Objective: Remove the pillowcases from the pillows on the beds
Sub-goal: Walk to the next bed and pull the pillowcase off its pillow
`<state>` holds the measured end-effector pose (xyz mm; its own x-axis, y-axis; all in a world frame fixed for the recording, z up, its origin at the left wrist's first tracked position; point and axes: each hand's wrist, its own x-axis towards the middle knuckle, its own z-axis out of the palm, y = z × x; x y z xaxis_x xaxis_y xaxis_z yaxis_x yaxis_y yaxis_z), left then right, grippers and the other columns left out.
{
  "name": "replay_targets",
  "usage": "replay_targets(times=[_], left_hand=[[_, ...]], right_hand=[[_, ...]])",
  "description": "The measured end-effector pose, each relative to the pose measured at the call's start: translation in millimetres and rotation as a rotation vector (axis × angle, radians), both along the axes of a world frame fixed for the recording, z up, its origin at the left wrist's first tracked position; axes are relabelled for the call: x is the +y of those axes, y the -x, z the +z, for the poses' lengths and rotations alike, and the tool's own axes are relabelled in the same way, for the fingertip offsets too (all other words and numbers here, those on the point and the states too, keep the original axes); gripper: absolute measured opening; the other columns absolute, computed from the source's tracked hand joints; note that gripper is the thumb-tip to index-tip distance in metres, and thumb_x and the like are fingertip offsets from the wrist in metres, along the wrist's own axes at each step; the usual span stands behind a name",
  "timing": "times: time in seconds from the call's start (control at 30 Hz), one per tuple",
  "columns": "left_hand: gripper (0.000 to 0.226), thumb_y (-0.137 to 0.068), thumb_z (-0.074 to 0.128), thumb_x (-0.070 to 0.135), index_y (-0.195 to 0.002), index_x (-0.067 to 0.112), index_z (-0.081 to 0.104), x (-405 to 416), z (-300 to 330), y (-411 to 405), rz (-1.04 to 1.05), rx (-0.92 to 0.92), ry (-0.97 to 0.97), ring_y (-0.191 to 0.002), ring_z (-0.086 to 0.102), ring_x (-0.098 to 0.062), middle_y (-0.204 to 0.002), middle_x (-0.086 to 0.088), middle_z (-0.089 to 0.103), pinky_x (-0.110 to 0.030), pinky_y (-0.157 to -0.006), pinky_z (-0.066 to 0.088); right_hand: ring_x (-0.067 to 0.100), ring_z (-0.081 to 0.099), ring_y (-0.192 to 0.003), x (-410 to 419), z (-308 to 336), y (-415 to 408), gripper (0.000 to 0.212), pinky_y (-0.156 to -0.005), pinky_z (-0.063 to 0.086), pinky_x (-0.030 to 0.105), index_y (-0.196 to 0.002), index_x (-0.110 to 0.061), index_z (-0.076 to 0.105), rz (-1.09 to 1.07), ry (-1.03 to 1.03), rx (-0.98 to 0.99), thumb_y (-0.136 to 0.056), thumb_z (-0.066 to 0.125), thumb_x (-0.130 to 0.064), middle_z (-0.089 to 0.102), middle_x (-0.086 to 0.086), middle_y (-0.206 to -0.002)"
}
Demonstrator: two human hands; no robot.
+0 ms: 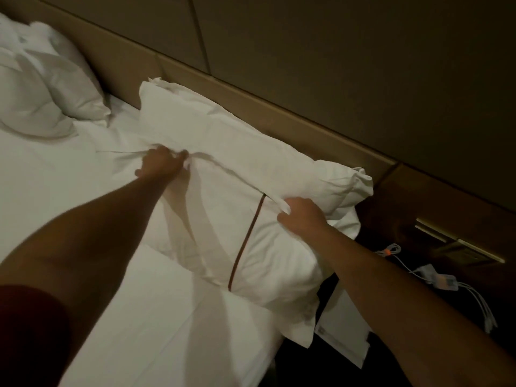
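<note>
Dim light falls on a bed covered with a white sheet, set against a brown padded headboard that runs diagonally across our head view. Near the headboard lies a white pillow in its pillowcase, which carries a thin dark-red stripe across it. One end of that pillow overhangs the edge of the bed beside a dark nightstand.

Our left hand is closed on a pinch of the pillowcase fabric near the middle of the pillow, and creases fan out from the fingers. Our right hand is closed on a fold of the same pillowcase just past the top end of the stripe, on the side toward the nightstand. Both arms reach out over the sheet, and a dark-red sleeve shows on the left arm.

Farther along the bed, at the upper left, a second white pillow lies rumpled against the headboard, well apart from our hands. Beyond the mattress edge we see white cables and a sheet of white paper.
</note>
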<state>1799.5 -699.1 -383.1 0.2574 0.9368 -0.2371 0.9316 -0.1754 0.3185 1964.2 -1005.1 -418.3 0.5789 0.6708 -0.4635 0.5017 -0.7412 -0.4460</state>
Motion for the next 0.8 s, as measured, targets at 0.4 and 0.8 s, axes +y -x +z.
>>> replay_targets(times=[0.4,0.8], left_hand=[[0.099,-0.076,0.041,0.084,-0.153,0.03,0.009,-48.1,67.8,90.5,-0.353,0.1,-0.281,-0.148,0.013,-0.03,-0.161,-0.004,0.015,-0.07,-0.111,0.013],[0.096,-0.073,0.038,0.087,-0.151,0.035,0.015,-102.9,192.3,298.6,-0.29,0.064,-0.576,-0.149,0.013,-0.028,-0.161,-0.001,0.017,-0.068,-0.111,0.013]], right_hand=[[0.027,0.044,-0.13,67.5,121.7,72.9,0.066,-0.103,0.04,0.044,-0.144,-0.02,0.043,0.214,-0.262,-0.33,-0.089,0.058,-0.051,0.048,0.006,-0.144],[0.032,0.033,-0.14,52.0,259.2,195.0,0.073,-0.111,0.032,0.052,-0.149,-0.024,0.035,0.271,-0.358,-0.515,-0.088,0.053,-0.061,0.036,0.006,-0.154]])
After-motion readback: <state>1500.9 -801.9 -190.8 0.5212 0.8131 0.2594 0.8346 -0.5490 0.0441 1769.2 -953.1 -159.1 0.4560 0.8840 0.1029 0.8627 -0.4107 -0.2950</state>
